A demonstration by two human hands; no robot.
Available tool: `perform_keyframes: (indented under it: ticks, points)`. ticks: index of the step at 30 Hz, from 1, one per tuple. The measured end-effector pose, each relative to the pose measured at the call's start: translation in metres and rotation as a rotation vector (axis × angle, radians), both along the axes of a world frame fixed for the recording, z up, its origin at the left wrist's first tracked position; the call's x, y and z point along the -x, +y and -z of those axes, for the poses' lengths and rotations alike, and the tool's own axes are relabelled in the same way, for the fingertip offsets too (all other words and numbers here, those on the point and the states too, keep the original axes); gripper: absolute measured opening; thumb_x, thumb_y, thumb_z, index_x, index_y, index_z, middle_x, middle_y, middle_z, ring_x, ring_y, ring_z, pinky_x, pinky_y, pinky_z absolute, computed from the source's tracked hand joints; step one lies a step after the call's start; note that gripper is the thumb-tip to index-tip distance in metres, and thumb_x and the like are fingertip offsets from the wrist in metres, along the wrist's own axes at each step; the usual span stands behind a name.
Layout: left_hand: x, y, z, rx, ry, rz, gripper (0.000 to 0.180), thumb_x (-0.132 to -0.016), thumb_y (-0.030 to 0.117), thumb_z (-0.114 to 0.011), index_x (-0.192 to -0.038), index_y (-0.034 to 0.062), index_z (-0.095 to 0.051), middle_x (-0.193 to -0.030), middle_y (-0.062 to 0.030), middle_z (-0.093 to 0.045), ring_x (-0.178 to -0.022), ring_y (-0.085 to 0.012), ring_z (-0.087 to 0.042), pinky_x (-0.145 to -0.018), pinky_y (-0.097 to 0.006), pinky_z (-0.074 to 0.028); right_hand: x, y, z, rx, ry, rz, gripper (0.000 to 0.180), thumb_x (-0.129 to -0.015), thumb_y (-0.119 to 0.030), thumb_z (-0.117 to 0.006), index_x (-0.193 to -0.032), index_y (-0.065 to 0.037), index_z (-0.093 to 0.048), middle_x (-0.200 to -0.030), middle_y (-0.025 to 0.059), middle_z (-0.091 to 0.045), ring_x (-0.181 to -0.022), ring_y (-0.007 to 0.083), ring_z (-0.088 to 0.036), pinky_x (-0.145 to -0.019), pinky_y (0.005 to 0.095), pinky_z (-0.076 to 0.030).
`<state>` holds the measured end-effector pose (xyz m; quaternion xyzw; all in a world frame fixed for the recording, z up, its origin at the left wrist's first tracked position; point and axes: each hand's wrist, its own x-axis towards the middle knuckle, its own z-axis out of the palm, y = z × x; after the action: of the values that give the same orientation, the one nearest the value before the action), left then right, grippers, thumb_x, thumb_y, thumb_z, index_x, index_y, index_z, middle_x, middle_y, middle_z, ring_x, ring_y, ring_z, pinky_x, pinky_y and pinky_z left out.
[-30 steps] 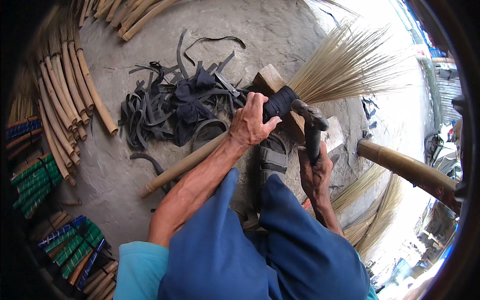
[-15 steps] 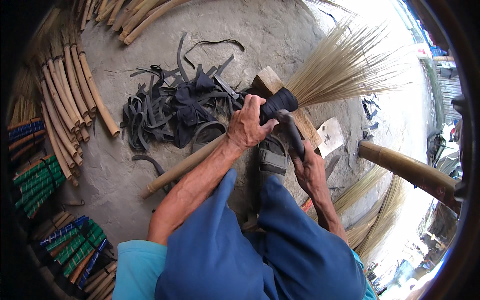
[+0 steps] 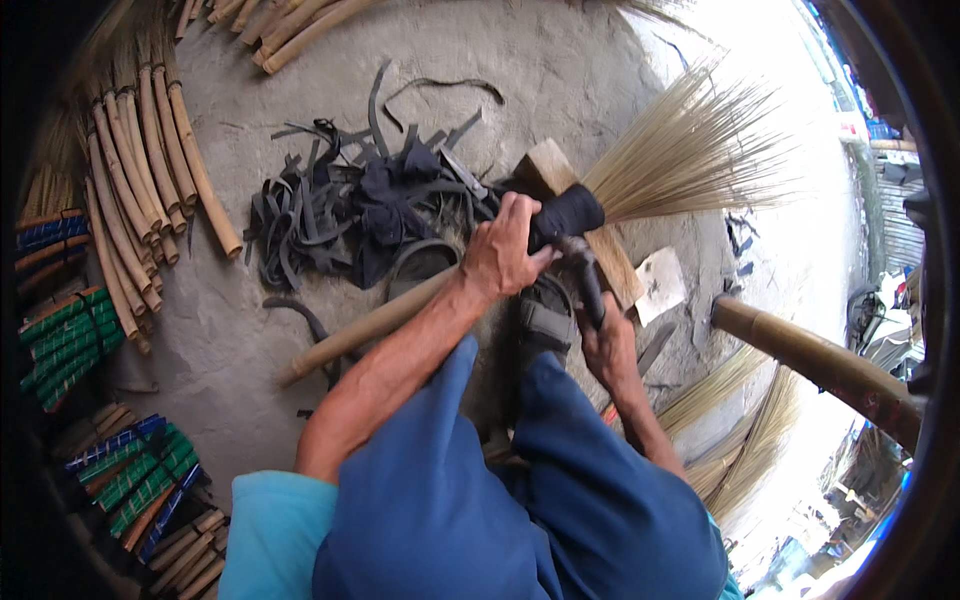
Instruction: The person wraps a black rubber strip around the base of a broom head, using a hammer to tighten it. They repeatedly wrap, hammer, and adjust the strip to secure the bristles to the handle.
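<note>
My left hand (image 3: pixel 500 252) is closed round the neck of a grass broom (image 3: pixel 690 150), beside its black wrapped binding (image 3: pixel 576 212). The bristles fan out to the upper right, and the broom's pale handle (image 3: pixel 372 325) runs down under my left forearm. Beneath the binding lies a squared wooden block (image 3: pixel 618 266). In my right hand (image 3: pixel 610 338) is a dark-handled hammer (image 3: pixel 590 285), its head close to the binding's near side; whether it touches cannot be seen. Left of my hand, scissors (image 3: pixel 462 172) lie on a heap of black rubber strips (image 3: pixel 285 225).
Bundled bamboo handles (image 3: pixel 150 170) lie at the left, with green-wrapped bundles (image 3: pixel 75 335) nearer. A thick bamboo pole (image 3: pixel 790 345) juts in from the right. Loose bristle bunches (image 3: pixel 745 450) lie below it. A sandalled foot (image 3: pixel 546 318) is close under the hammer.
The hammer head has moved slightly nearer to me relative to the binding. My left hand keeps its hold on the broom. The whole view has shifted a little.
</note>
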<state>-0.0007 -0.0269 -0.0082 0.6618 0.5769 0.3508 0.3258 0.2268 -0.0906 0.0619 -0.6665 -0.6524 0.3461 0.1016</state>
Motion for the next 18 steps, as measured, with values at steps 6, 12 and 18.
perform_keyframes:
  ticks: [6,12,18]
  points:
    - [0.002,0.002,-0.001,0.01,0.005,-0.021,0.07,-0.086,0.029,-0.091,-0.138,0.0017,-0.053,-0.13,-0.0238,-0.063,-0.116,-0.0498,-0.069,-0.092,-0.057,-0.06,-0.021,-0.049,0.006,-0.06,0.028,0.135,0.027,-0.106,-0.023,-0.072,-0.109,-0.002,-0.056,-0.082,0.0295,-0.064,-0.073,0.0505,-0.063,-0.067,0.0542,-0.049]
    - [0.0,0.0,-0.001,-0.028,0.006,-0.011,0.073,-0.087,0.026,-0.09,-0.144,0.0021,-0.051,-0.13,-0.024,-0.063,-0.115,-0.0506,-0.069,-0.091,-0.056,-0.06,-0.061,-0.11,0.06,0.142,0.001,0.296,0.03,-0.107,-0.028,-0.069,-0.113,0.001,-0.061,-0.087,0.0256,-0.065,-0.081,0.04,-0.066,-0.077,0.0508,-0.051]
    - [0.016,-0.026,-0.011,0.074,0.076,-0.016,0.076,-0.087,0.02,-0.087,-0.152,0.0052,-0.049,-0.134,-0.0233,-0.064,-0.117,-0.0502,-0.068,-0.092,-0.057,-0.059,-0.092,-0.144,0.066,0.241,-0.298,0.192,0.034,-0.1,-0.02,-0.075,-0.124,0.001,-0.065,-0.099,0.0251,-0.066,-0.094,0.045,-0.068,-0.085,0.0519,-0.054]
